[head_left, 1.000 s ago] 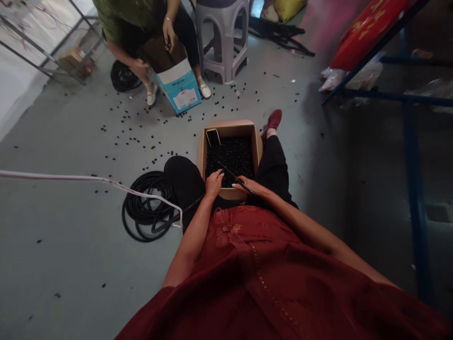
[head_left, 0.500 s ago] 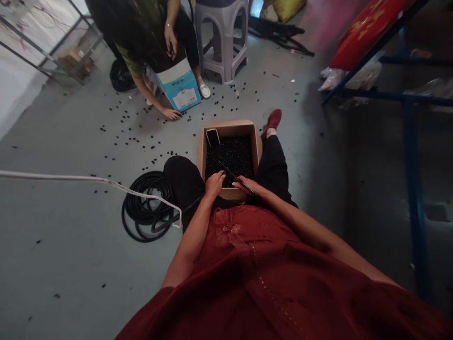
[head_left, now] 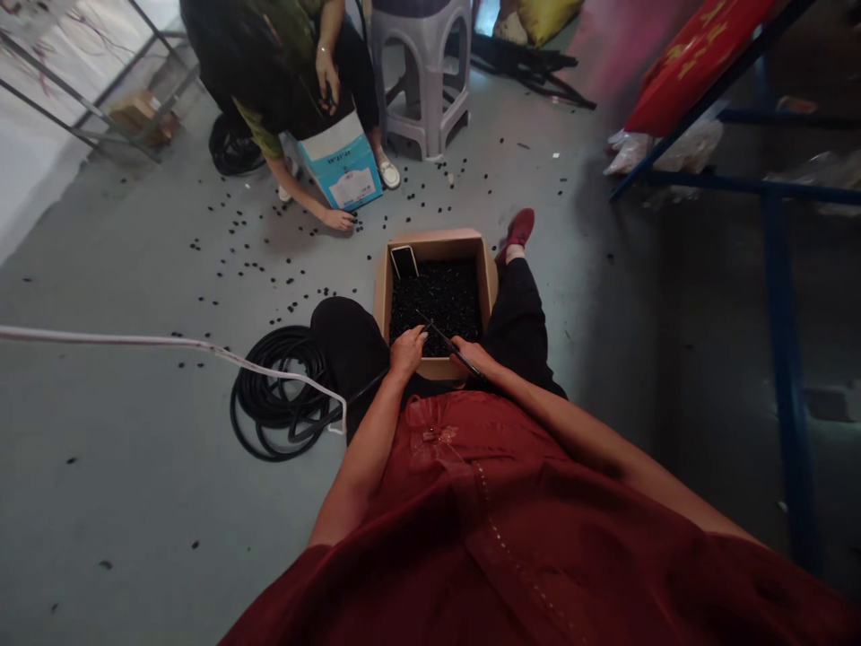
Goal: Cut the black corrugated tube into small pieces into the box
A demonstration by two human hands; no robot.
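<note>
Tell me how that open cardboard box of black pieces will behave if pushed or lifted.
Likely heavy for its size: black pieces fill the cardboard box wall to wall. A shove would probably slide it rather than tip it, since it sits low and wide between the legs. Tilting would probably spill pieces; the top is open.

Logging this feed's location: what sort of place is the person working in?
Probably a small workshop or factory floor. Small black pieces litter the bare grey concrete floor, the brown cardboard box between the person's knees is full of them, and a blue metal rack stands at the right.
</note>
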